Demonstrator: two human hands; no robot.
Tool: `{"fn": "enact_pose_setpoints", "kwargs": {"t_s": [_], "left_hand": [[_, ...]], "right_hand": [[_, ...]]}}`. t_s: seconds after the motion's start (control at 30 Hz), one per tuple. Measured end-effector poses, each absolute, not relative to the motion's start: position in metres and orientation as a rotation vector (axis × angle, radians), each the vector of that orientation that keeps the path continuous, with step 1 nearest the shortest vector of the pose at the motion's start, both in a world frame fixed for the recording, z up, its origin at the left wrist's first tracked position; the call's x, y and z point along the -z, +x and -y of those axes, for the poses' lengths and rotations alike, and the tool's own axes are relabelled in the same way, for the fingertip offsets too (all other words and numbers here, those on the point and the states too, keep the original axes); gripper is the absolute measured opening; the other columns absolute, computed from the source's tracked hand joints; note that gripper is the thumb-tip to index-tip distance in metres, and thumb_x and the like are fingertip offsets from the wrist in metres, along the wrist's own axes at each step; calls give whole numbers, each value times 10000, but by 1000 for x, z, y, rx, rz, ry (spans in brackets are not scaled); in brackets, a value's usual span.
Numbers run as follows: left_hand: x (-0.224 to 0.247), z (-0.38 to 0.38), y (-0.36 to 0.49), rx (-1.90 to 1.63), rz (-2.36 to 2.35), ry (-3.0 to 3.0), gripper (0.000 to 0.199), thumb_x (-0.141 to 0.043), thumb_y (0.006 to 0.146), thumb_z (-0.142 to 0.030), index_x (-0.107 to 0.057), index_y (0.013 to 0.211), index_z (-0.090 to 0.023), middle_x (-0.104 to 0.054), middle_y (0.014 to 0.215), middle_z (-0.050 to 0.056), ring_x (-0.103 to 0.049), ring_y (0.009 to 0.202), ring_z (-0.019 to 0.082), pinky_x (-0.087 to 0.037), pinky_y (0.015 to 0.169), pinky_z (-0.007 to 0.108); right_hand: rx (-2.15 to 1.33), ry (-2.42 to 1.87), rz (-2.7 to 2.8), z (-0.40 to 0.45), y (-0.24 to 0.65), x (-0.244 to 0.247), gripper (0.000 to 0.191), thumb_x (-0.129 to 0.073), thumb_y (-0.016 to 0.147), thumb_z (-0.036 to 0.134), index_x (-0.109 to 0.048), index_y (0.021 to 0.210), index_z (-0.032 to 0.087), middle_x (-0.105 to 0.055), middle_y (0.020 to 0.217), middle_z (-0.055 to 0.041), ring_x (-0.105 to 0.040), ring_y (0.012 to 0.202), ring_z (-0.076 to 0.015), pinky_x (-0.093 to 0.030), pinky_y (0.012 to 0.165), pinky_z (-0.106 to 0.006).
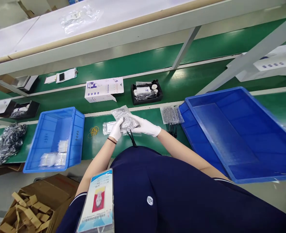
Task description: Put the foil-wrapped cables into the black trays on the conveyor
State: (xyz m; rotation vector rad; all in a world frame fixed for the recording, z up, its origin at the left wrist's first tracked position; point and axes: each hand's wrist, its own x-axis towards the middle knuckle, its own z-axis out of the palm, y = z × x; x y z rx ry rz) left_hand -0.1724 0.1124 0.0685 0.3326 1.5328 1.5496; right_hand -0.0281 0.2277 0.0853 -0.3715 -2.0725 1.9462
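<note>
Both of my hands wear white gloves and grip one bubble-wrap bag (pixel 123 117) in front of my body. My left hand (pixel 116 130) pinches its left side with the thumb on top; my right hand (pixel 146 125) is closed around its right side. Dark cords (pixel 132 139) hang from the near end of the bag, and its contents are hard to make out. Beneath the hands lie flat clear packets (pixel 106 128) on the green surface. More bubble-wrap bags (pixel 170 115) with black cords sit to the right of my right hand.
A blue bin (pixel 79 142) holding white packets stands left, near yellow rubber bands (pixel 93 131). Larger blue bins (pixel 230 136) are at right. Beyond the hands are a white printed box (pixel 104 89) and a black tray (pixel 146 101) with white parts. A shelf edge (pixel 138 37) crosses above.
</note>
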Motion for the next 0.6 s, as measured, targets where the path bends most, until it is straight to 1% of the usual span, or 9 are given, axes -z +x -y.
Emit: {"fn": "enact_pose_setpoints", "kwargs": {"t_s": [0.03,0.07,0.1,0.13,0.2,0.3,0.43,0.6], "left_hand": [[-71,-111,-172,-1546,-1520,343,395,-581,914,-412,-657,1171,-121,-700,1151,108,-645,1117,290,-512,1006,446],[-74,-110,-170,-1544,-1509,362,389,-606,899,-424,-675,1133,-121,-707,1132,108,-645,1116,295,-503,1016,449],[-77,-109,-168,-1545,-1499,389,383,-637,878,-434,-692,1094,-123,-710,1122,106,-640,1123,298,-492,1032,446],[-80,-109,-165,-1547,-1492,421,379,-670,852,-441,-705,1062,-127,-710,1124,102,-633,1137,298,-478,1051,439],[-87,-110,-161,-1555,-1483,485,388,-727,801,-443,-718,1042,-140,-701,1154,90,-608,1181,289,-441,1093,415],[-95,-109,-157,-1567,-1477,583,442,-757,772,-463,-714,1081,-150,-682,1206,81,-585,1214,283,-402,1124,410],[-100,-105,-155,-1578,-1488,666,458,-741,790,-485,-708,1095,-146,-683,1206,82,-590,1205,284,-407,1119,420],[-99,-100,-153,-1586,-1491,639,397,-724,814,-444,-717,1081,-150,-687,1201,73,-604,1187,268,-421,1114,400]], "right_hand": [[-1883,-460,2079,-228,-28,-86,550,-715,740,363,-582,1261,246,-580,1343,-54,-560,1187,-259,-454,991,-385],[-1813,-585,2057,-227,-29,-85,390,-685,755,379,-641,1113,233,-648,1209,-50,-599,1097,-254,-469,948,-387],[-1747,-713,2016,-226,-31,-85,271,-661,762,398,-650,969,222,-682,1064,-40,-622,993,-244,-480,891,-382],[-1693,-823,1969,-225,-34,-84,223,-648,761,419,-622,853,217,-680,929,-25,-623,892,-229,-481,825,-369],[-1629,-936,1923,-222,-40,-85,268,-659,735,458,-548,728,214,-626,767,3,-583,757,-199,-449,714,-332],[-1600,-964,1921,-221,-43,-93,347,-684,690,491,-482,644,213,-552,665,24,-508,659,-162,-375,622,-293],[-1632,-952,1915,-221,-42,-103,376,-696,659,489,-448,608,211,-495,619,38,-453,614,-139,-329,589,-281],[-1675,-958,1910,-218,-43,-102,409,-695,660,525,-441,609,209,-479,614,37,-454,620,-142,-343,594,-280]]}}
